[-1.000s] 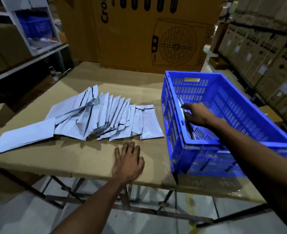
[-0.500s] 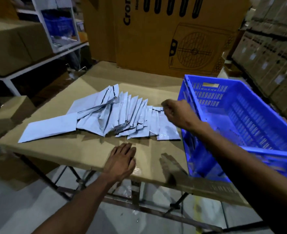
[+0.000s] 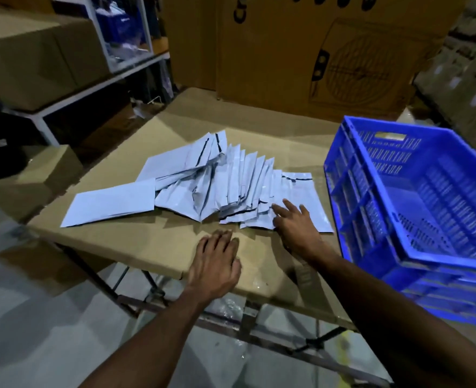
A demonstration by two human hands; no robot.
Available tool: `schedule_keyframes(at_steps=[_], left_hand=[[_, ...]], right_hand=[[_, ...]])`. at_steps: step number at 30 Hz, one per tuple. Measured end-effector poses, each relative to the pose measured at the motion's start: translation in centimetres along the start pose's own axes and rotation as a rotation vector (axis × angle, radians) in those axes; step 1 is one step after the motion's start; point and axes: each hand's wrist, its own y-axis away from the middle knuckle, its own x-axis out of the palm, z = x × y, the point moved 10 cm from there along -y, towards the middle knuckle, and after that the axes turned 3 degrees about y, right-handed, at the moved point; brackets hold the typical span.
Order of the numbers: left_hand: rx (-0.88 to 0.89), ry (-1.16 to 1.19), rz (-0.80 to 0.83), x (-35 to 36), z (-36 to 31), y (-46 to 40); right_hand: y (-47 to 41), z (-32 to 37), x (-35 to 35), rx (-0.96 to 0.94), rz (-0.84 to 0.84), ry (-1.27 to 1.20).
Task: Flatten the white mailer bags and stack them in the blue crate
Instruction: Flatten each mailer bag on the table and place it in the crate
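Several white mailer bags lie fanned out and overlapping in the middle of the cardboard-covered table. One flat mailer lies apart at the left end. The blue crate stands on the table's right side, its inside blurred. My right hand rests with straight, spread fingers on the rightmost mailer, next to the crate. My left hand lies flat on the bare cardboard near the front edge, just in front of the pile and holding nothing.
A large printed cardboard box stands behind the table. Shelving with boxes runs along the left, a smaller carton sits by the table's left edge, and stacked cartons line the right. The metal table frame shows under the front edge.
My right hand came out of the blue crate, moved left and came down with fingers spread on the rightmost mailer. My left hand stayed flat on the table.
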Motion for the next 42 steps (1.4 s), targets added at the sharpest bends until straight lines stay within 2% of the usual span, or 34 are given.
schedule_keyframes(at_steps=[5, 8, 11, 14, 17, 20, 23, 27, 29, 34, 39, 42], left_hand=[[-0.038, 0.130, -0.045, -0.2, 0.5, 0.0], [-0.066, 0.274, -0.082, -0.5, 1.1, -0.1], [-0.011, 0.391, -0.103, -0.8, 1.4, -0.3], [0.069, 0.358, -0.049, -0.3, 1.4, -0.5], [0.111, 0.327, -0.004, 0.4, 2.0, -0.1], [0.198, 0.291, -0.030, -0.6, 2.7, 1.0], [0.306, 0.176, 0.022, -1.2, 2.9, 2.3], [0.375, 0.067, 0.046, -2.3, 3.5, 2.7], [0.350, 0.019, 0.087, -2.1, 4.8, 2.2], [0.219, -0.004, 0.122, -3.1, 7.3, 0.6], [-0.007, 0.167, 0.051, -4.1, 8.6, 0.1], [0.139, 0.248, -0.002, -4.0, 4.3, -0.6]], right_hand=[[0.9, 1.4, -2.7, 0.041, -0.186, -0.075], [3.6, 5.2, -4.3, -0.068, -0.358, -0.087], [6.2, 8.3, -5.3, -0.162, -0.447, -0.160], [8.1, 9.9, -6.4, -0.246, -0.487, -0.282], [9.0, 9.9, -5.7, -0.293, -0.431, -0.327], [7.7, 7.3, -2.5, -0.199, -0.213, -0.094], [6.6, 5.6, -0.4, -0.156, -0.010, 0.032], [6.7, 7.4, 0.8, -0.220, 0.136, 0.010], [7.5, 8.3, 2.2, -0.189, 0.211, -0.051], [9.4, 8.4, 3.4, -0.041, 0.234, -0.072], [9.5, 7.6, 3.3, 0.066, 0.218, -0.105], [9.2, 7.7, 3.1, 0.082, 0.263, -0.149]])
